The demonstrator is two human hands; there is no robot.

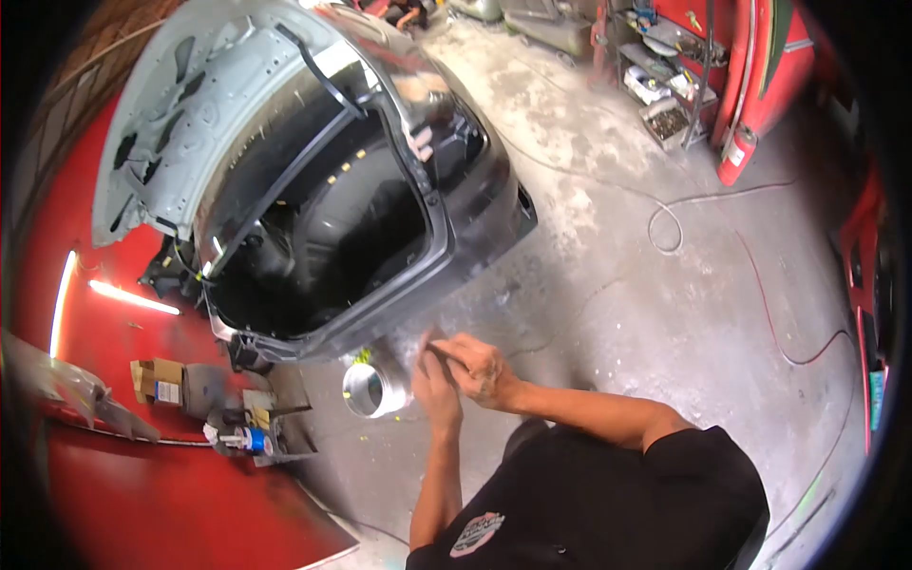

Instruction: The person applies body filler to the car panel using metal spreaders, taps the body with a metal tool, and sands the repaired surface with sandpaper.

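Observation:
My left hand and my right hand meet in front of my body, touching each other. The fingers of both are closed. A small dark edge shows between them, but blur and the fingers hide what it is. Just left of my hands, a pale bucket stands on the floor, with yellow-green bits at its far rim. Beyond my hands is the rear of a dark car body, its grey trunk lid raised and the trunk opening exposed.
Thin hoses curl across the concrete floor. At the far right stand a cluttered shelf and a red fire extinguisher. On the left are lit tubes, a cardboard box and a red panel.

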